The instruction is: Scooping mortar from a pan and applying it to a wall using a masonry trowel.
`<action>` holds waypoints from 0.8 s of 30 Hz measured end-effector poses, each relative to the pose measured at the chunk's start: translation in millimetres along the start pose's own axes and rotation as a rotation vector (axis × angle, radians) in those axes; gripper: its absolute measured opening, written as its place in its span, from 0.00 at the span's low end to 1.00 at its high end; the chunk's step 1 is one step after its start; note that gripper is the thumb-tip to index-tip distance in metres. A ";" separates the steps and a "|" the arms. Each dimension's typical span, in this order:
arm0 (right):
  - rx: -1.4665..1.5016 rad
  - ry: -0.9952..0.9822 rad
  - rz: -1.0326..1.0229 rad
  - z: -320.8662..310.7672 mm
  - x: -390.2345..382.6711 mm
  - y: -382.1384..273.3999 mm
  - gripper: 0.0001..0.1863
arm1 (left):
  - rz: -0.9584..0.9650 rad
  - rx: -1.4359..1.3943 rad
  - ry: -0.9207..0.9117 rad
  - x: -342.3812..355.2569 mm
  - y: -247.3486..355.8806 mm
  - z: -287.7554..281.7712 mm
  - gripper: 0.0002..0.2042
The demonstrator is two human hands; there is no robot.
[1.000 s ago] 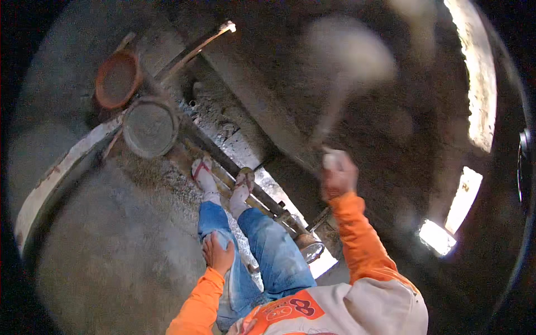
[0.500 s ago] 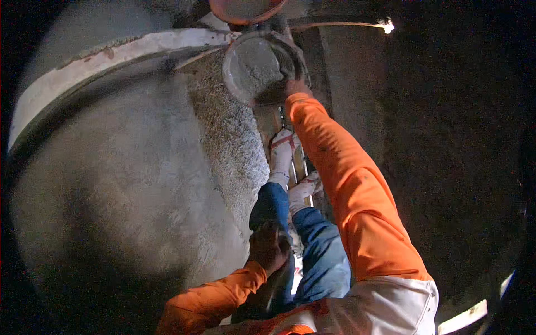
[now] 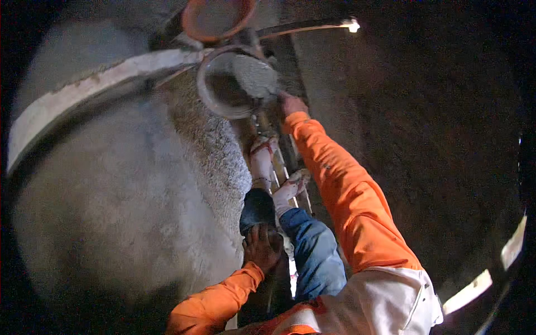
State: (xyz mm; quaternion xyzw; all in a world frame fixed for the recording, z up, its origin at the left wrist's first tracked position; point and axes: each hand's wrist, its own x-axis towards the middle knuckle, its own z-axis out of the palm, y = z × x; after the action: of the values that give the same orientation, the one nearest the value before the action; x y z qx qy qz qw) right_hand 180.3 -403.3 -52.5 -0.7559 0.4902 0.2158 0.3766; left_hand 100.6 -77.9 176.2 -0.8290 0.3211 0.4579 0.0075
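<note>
Apparently scooping mortar (image 3: pixel 253 72), my right hand (image 3: pixel 293 105) grips a trowel (image 3: pixel 272 89) at the right rim of the pan (image 3: pixel 202 92), left hand (image 3: pixel 262 248) splayed on my knee (image 3: pixel 257 215); lifting needs steadiness.

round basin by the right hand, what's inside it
The round basin shows a dark hollow at left; pale grey mix, seemingly on a tool in the right hand, covers its upper right. What lies beneath that mix is hidden; the hollow's bottom is too dark to read.

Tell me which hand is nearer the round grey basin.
Right. The right hand is just right of the basin; the left hand is on the left leg, farther away.
</note>
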 end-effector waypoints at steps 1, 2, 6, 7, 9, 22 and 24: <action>-0.050 -0.028 0.001 -19.4 -16.3 -3.3 0.15 | -0.002 0.003 -0.007 -0.5 0.4 1.8 0.26; -0.101 -0.044 0.011 -41.4 -30.3 -3.3 0.13 | 0.013 0.007 -0.011 0.7 5.4 3.4 0.25; -0.028 0.070 -0.151 -72.2 -115.3 5.7 0.14 | -0.132 0.040 -0.106 -1.3 9.5 15.0 0.28; 0.063 0.062 -0.231 -85.3 -156.0 -4.7 0.13 | -0.124 0.091 -0.082 -8.5 -3.5 12.6 0.29; 0.245 0.074 -0.383 -137.0 -236.3 -15.4 0.11 | -0.025 0.093 -0.067 -7.4 -7.3 12.3 0.29; 0.994 1.024 0.434 -281.9 -505.2 203.7 0.16 | 0.005 0.253 -0.102 4.1 20.0 -23.6 0.26; 1.088 0.983 0.268 -194.0 -491.8 254.2 0.16 | 0.041 0.266 -0.078 3.0 24.2 -25.5 0.26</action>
State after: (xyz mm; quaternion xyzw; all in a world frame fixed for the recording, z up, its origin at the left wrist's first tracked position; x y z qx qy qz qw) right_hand -267.4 -330.1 319.5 -0.4059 0.7275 -0.3763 0.4053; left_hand 108.0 -106.5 195.6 -0.7954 0.3953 0.4433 0.1206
